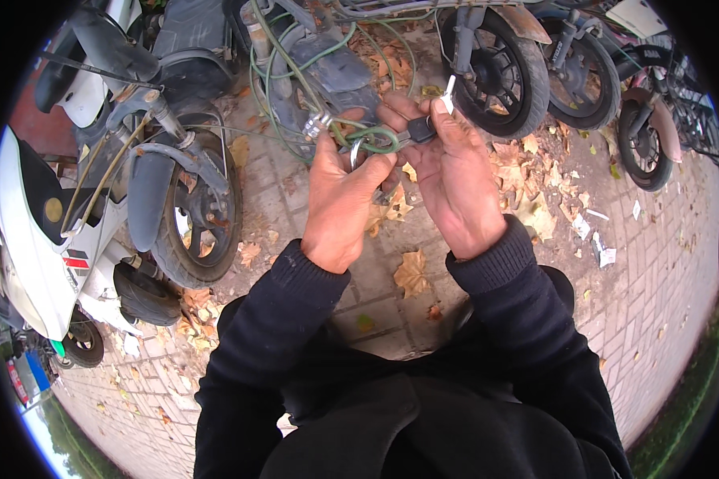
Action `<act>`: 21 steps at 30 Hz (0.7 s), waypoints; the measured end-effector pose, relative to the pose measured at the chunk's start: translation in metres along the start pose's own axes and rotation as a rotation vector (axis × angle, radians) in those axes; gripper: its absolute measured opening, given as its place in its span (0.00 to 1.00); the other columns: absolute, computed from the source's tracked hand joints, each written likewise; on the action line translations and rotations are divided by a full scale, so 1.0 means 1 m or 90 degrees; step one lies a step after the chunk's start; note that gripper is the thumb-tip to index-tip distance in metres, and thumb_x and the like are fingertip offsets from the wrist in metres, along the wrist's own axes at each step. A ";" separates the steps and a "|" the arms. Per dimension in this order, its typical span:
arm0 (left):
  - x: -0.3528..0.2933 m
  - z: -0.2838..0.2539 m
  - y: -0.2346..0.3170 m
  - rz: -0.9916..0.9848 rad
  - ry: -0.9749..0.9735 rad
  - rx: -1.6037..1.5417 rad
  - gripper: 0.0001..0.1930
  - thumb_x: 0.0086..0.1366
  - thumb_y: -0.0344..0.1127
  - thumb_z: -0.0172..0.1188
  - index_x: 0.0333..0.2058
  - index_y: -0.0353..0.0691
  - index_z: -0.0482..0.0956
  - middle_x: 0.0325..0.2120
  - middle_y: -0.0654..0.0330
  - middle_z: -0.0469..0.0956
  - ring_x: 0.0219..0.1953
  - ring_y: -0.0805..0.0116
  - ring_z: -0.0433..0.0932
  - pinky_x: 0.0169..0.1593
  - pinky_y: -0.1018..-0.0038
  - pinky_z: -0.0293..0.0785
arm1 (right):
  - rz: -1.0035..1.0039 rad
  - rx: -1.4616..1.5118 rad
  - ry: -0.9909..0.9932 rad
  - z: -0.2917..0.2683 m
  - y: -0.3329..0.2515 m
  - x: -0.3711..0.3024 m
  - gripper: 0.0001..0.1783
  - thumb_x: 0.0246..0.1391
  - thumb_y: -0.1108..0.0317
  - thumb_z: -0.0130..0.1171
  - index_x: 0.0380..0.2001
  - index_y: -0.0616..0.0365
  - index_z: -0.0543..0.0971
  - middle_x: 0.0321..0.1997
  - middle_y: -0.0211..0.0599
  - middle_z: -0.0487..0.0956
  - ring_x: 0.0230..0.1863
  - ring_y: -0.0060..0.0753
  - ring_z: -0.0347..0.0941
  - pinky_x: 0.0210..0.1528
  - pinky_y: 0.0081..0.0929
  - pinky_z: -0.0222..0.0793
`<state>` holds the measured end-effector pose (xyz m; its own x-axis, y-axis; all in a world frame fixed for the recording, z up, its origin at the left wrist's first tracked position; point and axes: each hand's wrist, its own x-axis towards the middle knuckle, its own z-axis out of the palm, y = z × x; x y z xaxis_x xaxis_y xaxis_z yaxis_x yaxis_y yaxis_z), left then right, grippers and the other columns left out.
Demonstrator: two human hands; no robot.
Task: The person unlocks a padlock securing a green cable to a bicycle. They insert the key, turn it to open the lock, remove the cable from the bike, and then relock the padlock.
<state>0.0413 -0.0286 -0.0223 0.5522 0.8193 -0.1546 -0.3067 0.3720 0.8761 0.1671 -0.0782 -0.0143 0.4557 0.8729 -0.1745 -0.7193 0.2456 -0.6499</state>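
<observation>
My left hand (339,195) is closed around a looped green cable (382,137) and a silver metal fitting (318,124) at its end. A silver ring (355,153) shows beside the thumb. To its right, my right hand (459,172) pinches a black-headed key (421,129) whose metal shank points left at the cable loop; whether the tip is inside something I cannot tell. A slim whitish piece (449,94) sticks up from the right fingertips. The cable runs up from the hands in loose coils over a dusty grey scooter (335,68).
A white scooter (36,247) and a rusty front wheel (200,211) stand at the left. More two-wheelers, with a black wheel (499,76) nearest, line the back right. Dry leaves (411,274) and paper scraps (605,251) lie on the brick paving (655,263).
</observation>
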 end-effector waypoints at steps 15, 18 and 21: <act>0.009 -0.009 -0.007 0.083 0.138 0.099 0.22 0.63 0.20 0.54 0.57 0.34 0.66 0.36 0.61 0.78 0.30 0.79 0.74 0.32 0.81 0.70 | 0.006 -0.316 -0.066 -0.015 0.007 -0.009 0.14 0.62 0.73 0.60 0.50 0.63 0.76 0.43 0.35 0.80 0.45 0.23 0.76 0.50 0.26 0.75; 0.010 -0.009 -0.006 0.080 0.131 0.104 0.22 0.63 0.21 0.53 0.57 0.35 0.67 0.35 0.62 0.78 0.31 0.79 0.74 0.33 0.80 0.71 | -0.071 -0.532 -0.115 -0.015 0.001 -0.009 0.18 0.57 0.74 0.65 0.51 0.61 0.78 0.43 0.33 0.80 0.45 0.24 0.76 0.49 0.25 0.73; 0.010 -0.009 -0.005 0.064 0.141 0.129 0.20 0.64 0.23 0.53 0.56 0.35 0.70 0.35 0.63 0.78 0.31 0.78 0.74 0.35 0.78 0.71 | -0.229 -0.859 -0.166 -0.015 -0.003 -0.011 0.21 0.53 0.75 0.66 0.52 0.60 0.77 0.45 0.36 0.81 0.44 0.31 0.79 0.46 0.28 0.74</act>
<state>0.0416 -0.0185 -0.0320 0.3377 0.9309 -0.1392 -0.1783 0.2085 0.9616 0.1717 -0.0949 -0.0214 0.2882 0.9380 0.1927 0.5256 0.0132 -0.8506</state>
